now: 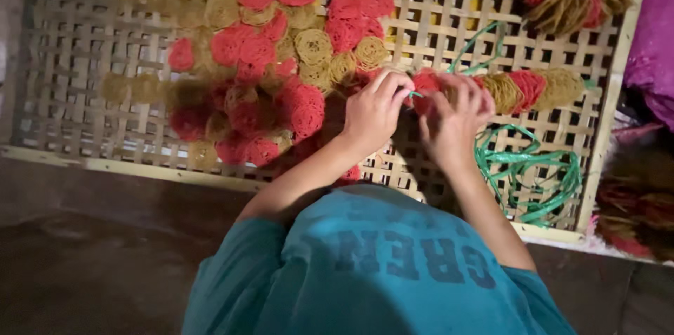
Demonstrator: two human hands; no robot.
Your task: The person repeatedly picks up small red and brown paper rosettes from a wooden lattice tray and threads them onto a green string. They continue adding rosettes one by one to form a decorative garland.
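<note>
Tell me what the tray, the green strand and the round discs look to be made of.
Tray: woven bamboo or cane strips, matte and pale, open lattice. Green strand: probably plastic strip, glossy, flat and loosely coiled. Round discs: seemingly dried noodle-like coils, red and tan, matte; the left hand and right hand hold a strung row.

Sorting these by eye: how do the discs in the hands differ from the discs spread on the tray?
The threaded row of discs stands on edge, packed along a green cord; the loose discs lie flat, scattered on the woven tray. The left hand and right hand touch the row; the loose ones lie untouched. Both mix red and tan.
</note>
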